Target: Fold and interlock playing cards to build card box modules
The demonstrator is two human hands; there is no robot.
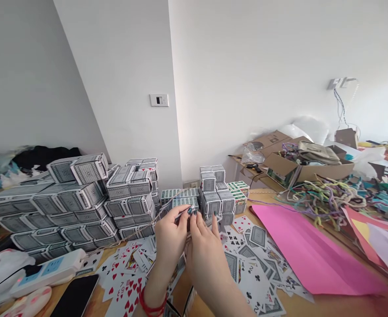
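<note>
My left hand (170, 235), with a red cord bracelet (152, 306) at its wrist, meets my right hand (204, 244) above the middle of the table. Both sets of fingertips are pinched together on something small, mostly hidden by the fingers. A pale, card-like edge shows beside my right fingers, but its kind is unclear. Loose playing cards (126, 277) lie face up to the left of my hands, and more playing cards (251, 279) spread to the right, some face down. Below my wrists stands an open box (182, 299), partly covered by my arms.
Stacked blocks of grey-backed cards (70, 198) rise on the left, with smaller stacks (214, 202) and green-patterned blocks (184, 202) behind my hands. A phone (75, 297), power strip (49, 273), pink paper sheet (309, 251), tangled yarn (326, 198) and cardboard box (316, 171) surround the work area.
</note>
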